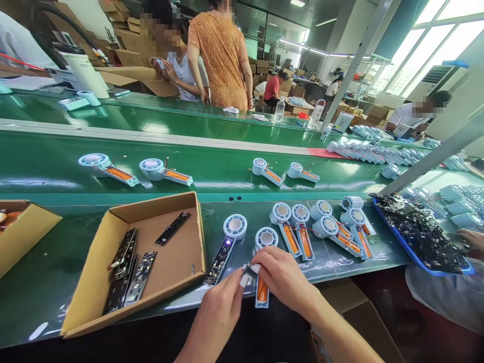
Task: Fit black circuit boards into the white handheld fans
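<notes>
My left hand (221,305) and my right hand (282,277) meet at the table's front edge, fingertips pinching a small connector (247,268) above a light-blue handheld fan half (263,262) with an orange battery. The right hand rests on that fan's handle. Just left lies another fan half (227,247) with a black circuit board fitted in its handle. Both hands' fingers are closed around the small part and the fan.
An open cardboard box (113,282) at my left holds several black circuit boards (124,269). Several more fan halves (321,227) lie at right, others on the green conveyor (227,169). A blue tray (419,254) of boards and another person's hand (471,237) are far right. Other people stand behind.
</notes>
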A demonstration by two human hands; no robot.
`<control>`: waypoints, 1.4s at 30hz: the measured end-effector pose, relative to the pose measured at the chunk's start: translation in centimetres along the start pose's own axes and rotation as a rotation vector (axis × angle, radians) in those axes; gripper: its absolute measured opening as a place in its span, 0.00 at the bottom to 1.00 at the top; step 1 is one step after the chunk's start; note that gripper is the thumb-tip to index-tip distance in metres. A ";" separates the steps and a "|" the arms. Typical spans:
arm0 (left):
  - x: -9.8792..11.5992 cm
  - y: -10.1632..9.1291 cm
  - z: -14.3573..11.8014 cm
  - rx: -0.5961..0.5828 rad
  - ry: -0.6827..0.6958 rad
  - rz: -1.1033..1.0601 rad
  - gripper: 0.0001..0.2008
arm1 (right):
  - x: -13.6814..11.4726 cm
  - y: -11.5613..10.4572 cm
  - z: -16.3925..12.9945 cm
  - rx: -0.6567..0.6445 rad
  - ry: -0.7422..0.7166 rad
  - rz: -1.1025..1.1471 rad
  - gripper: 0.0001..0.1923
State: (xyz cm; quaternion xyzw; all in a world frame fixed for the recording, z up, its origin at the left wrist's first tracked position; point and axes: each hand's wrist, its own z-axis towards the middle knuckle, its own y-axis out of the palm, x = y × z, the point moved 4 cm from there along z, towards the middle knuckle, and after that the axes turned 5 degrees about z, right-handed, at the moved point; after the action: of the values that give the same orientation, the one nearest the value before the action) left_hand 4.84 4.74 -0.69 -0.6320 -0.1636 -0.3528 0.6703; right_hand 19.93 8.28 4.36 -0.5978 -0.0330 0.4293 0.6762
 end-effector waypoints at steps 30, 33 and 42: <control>-1.6 1.0 -1.5 0.190 -0.302 -0.207 0.18 | 2.1 -2.0 -2.3 0.323 0.325 0.311 0.10; -1.2 1.2 -1.5 0.163 -0.355 -0.305 0.16 | 2.1 -1.7 -1.3 0.431 0.282 0.426 0.09; -0.6 2.1 -1.1 0.089 -0.450 -0.638 0.16 | 0.3 0.1 -0.3 0.078 0.150 0.644 0.11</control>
State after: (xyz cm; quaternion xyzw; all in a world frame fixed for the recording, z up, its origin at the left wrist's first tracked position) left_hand 5.56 3.72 -2.80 -0.5811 -0.5098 -0.3888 0.5013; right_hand 20.23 8.26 4.01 -0.5812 0.2239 0.5766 0.5288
